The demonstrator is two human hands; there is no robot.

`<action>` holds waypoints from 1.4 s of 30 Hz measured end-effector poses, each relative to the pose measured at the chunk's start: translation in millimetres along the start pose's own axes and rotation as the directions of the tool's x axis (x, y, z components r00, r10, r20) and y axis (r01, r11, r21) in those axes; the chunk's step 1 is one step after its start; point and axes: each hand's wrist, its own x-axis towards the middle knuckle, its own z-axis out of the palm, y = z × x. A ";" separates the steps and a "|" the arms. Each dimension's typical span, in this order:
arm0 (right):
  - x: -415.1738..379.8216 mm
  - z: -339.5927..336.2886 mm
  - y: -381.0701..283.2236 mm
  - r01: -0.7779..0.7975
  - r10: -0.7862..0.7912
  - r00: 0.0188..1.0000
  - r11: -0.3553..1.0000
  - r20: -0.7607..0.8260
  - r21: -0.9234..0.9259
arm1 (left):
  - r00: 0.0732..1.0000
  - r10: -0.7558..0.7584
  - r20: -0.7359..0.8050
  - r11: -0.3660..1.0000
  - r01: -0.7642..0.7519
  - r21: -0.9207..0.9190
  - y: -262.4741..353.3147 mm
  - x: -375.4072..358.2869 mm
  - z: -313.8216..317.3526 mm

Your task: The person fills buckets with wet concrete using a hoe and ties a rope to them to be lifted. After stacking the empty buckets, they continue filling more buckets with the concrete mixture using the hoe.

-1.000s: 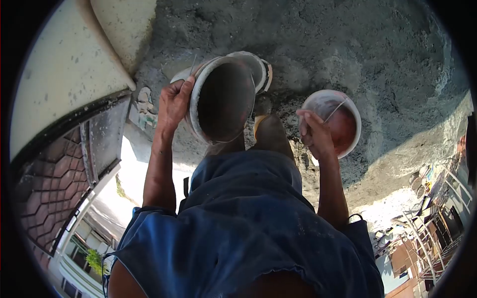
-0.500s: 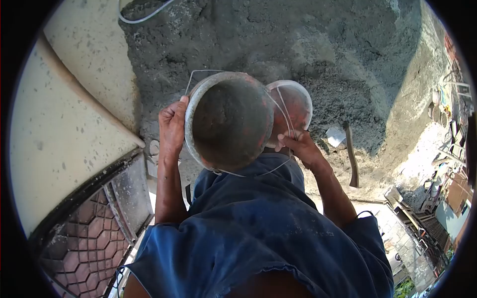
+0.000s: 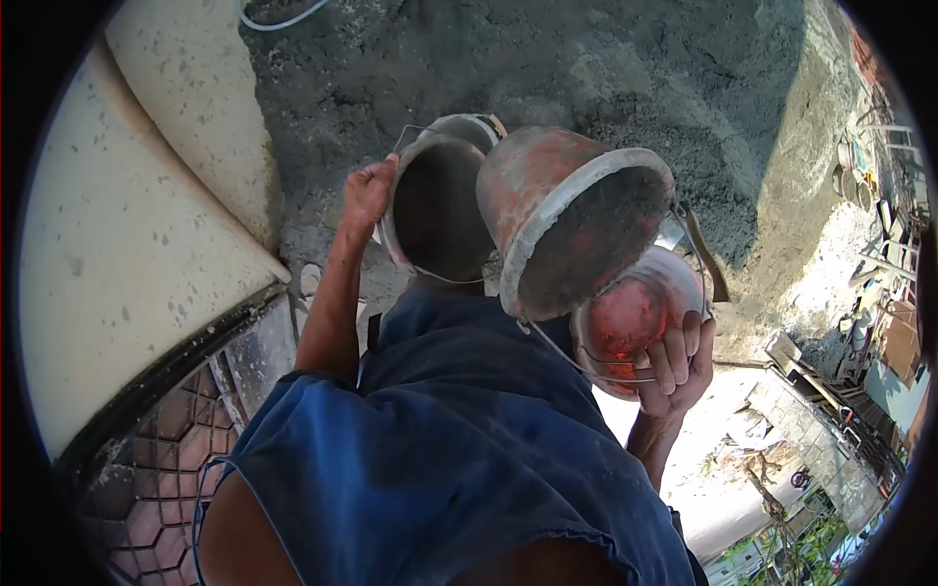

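My left hand (image 3: 369,200) is closed at the left rim of a cement-stained bucket (image 3: 442,210), whose dark inside faces up. Behind it shows the pale rim of another bucket (image 3: 467,127), partly hidden. To the right, a reddish bucket (image 3: 547,161) with a cement-crusted rim tilts over, its mouth facing down toward my right side. Its thin wire handle (image 3: 557,342) runs to my right hand (image 3: 679,366), whose fingers are curled round it. Beneath that bucket, a red-bottomed bucket (image 3: 625,317) lies against my right fingers.
Wet grey mortar (image 3: 391,59) covers the ground ahead. A wooden tool handle (image 3: 718,269) stands out behind the right buckets. On the left are a pale wall (image 3: 166,195) and a panel with hexagonal patterning (image 3: 176,479). Clutter and boards (image 3: 826,381) lie at the far right.
The buckets have come apart to left and right. My right hand has moved right and toward me with the reddish bucket, now tilted; my left hand has shifted slightly right.
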 end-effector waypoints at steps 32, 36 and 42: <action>-4.9 -41.5 58.8 -0.262 0.186 0.957 0.886 -0.224 -0.383 | 0.961 -0.057 0.271 0.953 0.134 -0.273 21.8 -41.5 40.5; 11.5 -30.3 66.9 -0.217 0.153 0.974 0.831 -0.165 -0.513 | 0.952 -0.069 0.298 0.925 0.172 -0.338 -23.2 -10.6 30.3; 57.0 -10.4 68.5 -0.220 0.101 0.959 0.855 -0.266 -0.470 | 0.940 0.147 0.309 0.945 -0.041 -0.326 -11.9 18.4 20.4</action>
